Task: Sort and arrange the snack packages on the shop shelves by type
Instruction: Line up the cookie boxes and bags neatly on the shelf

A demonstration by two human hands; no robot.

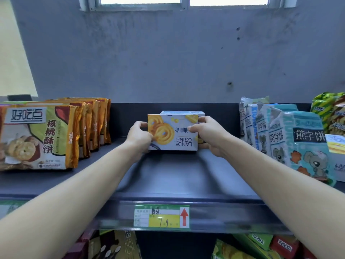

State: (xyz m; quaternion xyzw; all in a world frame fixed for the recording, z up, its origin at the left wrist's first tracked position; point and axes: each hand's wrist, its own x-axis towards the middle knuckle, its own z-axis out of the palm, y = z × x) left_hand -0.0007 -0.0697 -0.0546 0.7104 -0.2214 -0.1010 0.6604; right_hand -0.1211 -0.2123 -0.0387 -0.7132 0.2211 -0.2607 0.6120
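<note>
A white cookie box with yellow butter cookies printed on it stands upside down in the middle of the dark top shelf. My left hand grips its left edge and my right hand grips its right edge. Directly behind it stands a second similar box, only its top showing. A row of orange walnut-cookie packs fills the shelf's left side. Blue bear-biscuit bags stand in a row on the right.
Green and yellow striped bags sit at the far right, with another white box in front of them. A price tag hangs on the shelf's front rail. More snack packs lie on the shelf below. A grey wall rises behind.
</note>
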